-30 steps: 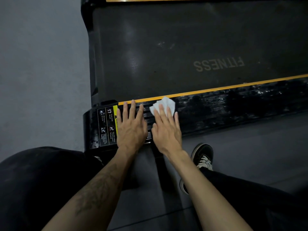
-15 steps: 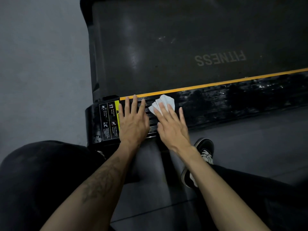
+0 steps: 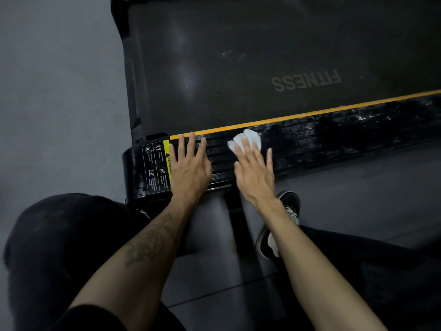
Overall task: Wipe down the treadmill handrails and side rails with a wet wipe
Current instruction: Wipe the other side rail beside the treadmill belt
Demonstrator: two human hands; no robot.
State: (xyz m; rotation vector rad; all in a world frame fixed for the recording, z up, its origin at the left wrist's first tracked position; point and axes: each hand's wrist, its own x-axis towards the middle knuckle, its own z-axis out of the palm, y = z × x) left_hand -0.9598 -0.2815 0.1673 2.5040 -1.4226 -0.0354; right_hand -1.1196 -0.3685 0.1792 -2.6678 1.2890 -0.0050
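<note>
**Two flat hands on one side rail, wipe under the right**

Two hands lie on the near side rail (image 3: 334, 139) of the treadmill, the black ribbed strip that runs from lower left to the right edge of the frame, climbing slightly as it goes, with a yellow stripe (image 3: 310, 112) along its far edge. That long axis is what the next stroke depends on, in my judgement: the unwiped length stretches away to the right of the frame, beyond the right hand.

The right hand (image 3: 255, 173) sits at centre frame with straight, spread fingers pressing the one white wet wipe (image 3: 248, 138) flat onto the rail; the wipe is crumpled and shows past the fingertips toward the yellow stripe. It is pressed, not pinched. The left hand (image 3: 189, 168) rests just to the left, also with fingers straight and splayed, palm down on the rail, holding nothing; it partly covers the warning label (image 3: 155, 168) at the rail's end. The two hands are near each other but apart, with bare rail between them.

Only the right hand can carry the wipe on; the left looks like a brace.

Counted: one wipe, one side rail in view, one running belt (image 3: 238, 68) printed FITNESS in the upper frame, one warning label, one sneaker (image 3: 286, 211) at lower right. No handrails show.
</note>
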